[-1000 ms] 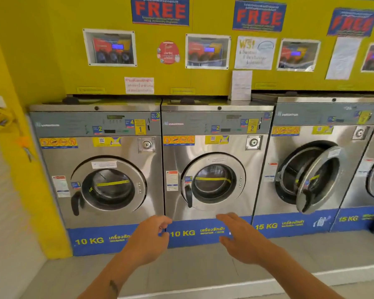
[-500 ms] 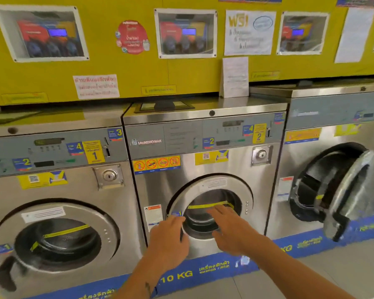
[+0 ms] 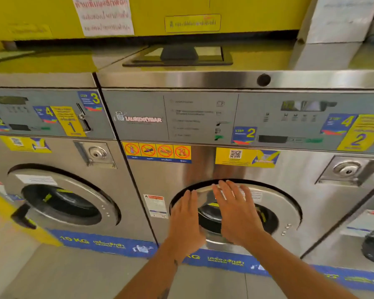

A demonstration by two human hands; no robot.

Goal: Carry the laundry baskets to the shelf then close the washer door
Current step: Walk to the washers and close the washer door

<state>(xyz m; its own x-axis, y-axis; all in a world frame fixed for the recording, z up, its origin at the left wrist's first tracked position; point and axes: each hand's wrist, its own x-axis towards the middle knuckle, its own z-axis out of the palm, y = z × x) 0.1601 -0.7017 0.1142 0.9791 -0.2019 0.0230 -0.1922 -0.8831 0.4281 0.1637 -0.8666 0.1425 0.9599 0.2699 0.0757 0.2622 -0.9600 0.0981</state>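
A steel front-loading washer numbered 2 (image 3: 289, 167) fills the middle of the head view. Its round door (image 3: 274, 203) sits flush in its frame. My left hand (image 3: 185, 221) lies flat on the door's left rim, fingers together and pointing up. My right hand (image 3: 235, 210) presses flat on the door's upper middle, over the dark glass window. Neither hand holds anything. No laundry basket or shelf is in view.
Washer number 1 (image 3: 58, 160) stands to the left, its door (image 3: 61, 201) shut, black handle at lower left. Part of another machine (image 3: 371, 240) shows at the far right. A yellow wall (image 3: 246, 9) with notices runs above. Grey floor lies below.
I have moved much closer to washer 2. Both hands rose from in front of the blue base strip up onto its round door and now rest flat on it.
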